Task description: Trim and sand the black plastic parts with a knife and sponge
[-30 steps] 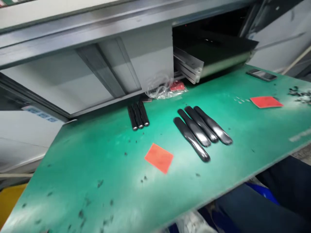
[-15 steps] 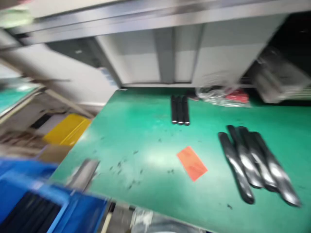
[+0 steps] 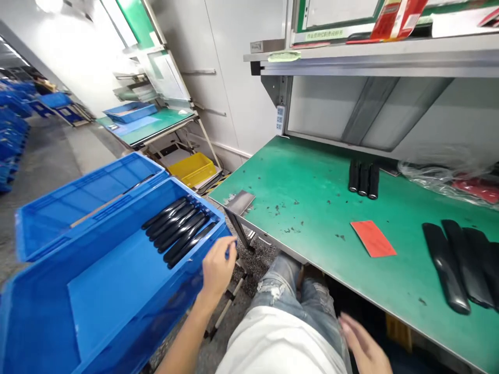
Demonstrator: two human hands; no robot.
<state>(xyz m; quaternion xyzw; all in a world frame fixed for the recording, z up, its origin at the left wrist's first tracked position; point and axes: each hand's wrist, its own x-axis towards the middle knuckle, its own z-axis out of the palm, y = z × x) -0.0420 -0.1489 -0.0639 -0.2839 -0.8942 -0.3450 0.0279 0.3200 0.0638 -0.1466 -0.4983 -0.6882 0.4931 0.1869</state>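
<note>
My left hand point(image 3: 217, 262) hovers by the near right corner of a blue crate point(image 3: 117, 332), loosely curled, with a gap between thumb and fingers and nothing visible in it. Inside the crate, several glossy black handle-like pieces point(image 3: 177, 228) lie side by side at its right end. Low in front of my body, at the bench edge, is my right hand point(image 3: 362, 345), slightly blurred, fingers extended and holding nothing that I can see. Larger black pieces point(image 3: 448, 267) of similar shape rest at the right of the green bench point(image 3: 296, 171), and three shorter black pieces point(image 3: 364, 179) lie further back.
An orange-red card point(image 3: 373, 239) and a grey metal strip point(image 3: 240, 202) lie on the bench among dark scraps. Clear plastic bags point(image 3: 440, 171) sit at the back under a shelf point(image 3: 370, 62). Another blue crate point(image 3: 89, 200) and a yellow bin point(image 3: 193, 169) are to the left.
The view has swung left and pulled back, bringing the blue crate and both my hands into sight. The pieces and card on the bench look unmoved.
</note>
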